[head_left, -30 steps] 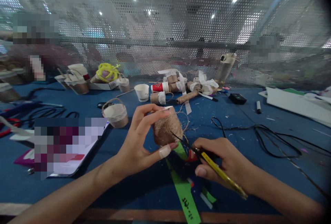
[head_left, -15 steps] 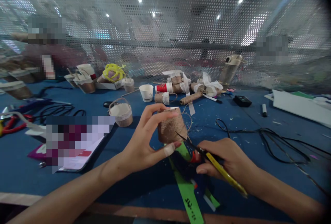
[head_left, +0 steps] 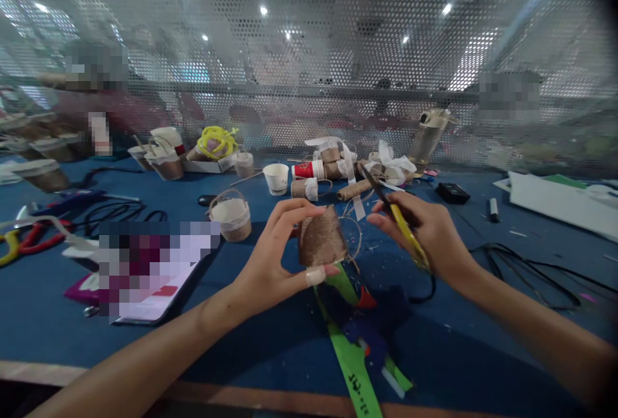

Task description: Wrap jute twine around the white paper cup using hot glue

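Between the thumb and fingers of my left hand (head_left: pixel 275 257) is a brown twine-wrapped cup (head_left: pixel 322 237), tilted on its side, with a thin twine loop (head_left: pixel 356 237) at its right. A pale wrap covers part of my left thumb. My right hand (head_left: pixel 425 231) grips yellow-handled scissors (head_left: pixel 408 234), their dark blades pointing up and left, apart from the cup. Below the cup lie a green strip with writing (head_left: pixel 350 366) and a dark blue glue gun (head_left: pixel 371 331) with a red part.
A lace-trimmed basket cup (head_left: pixel 232 218) and a phone (head_left: pixel 164 276) are at left. Behind are a white cup (head_left: pixel 277 178), a twine roll (head_left: pixel 353 190) and wrapped cups (head_left: pixel 331 154). Black cable (head_left: pixel 512 263) lies at right. A person's hand (head_left: pixel 53 81) shows at upper left.
My right hand has moved up and right with the scissors, whose blades have left the cup's side. The black cable near it has shifted. My left hand still holds the cup.
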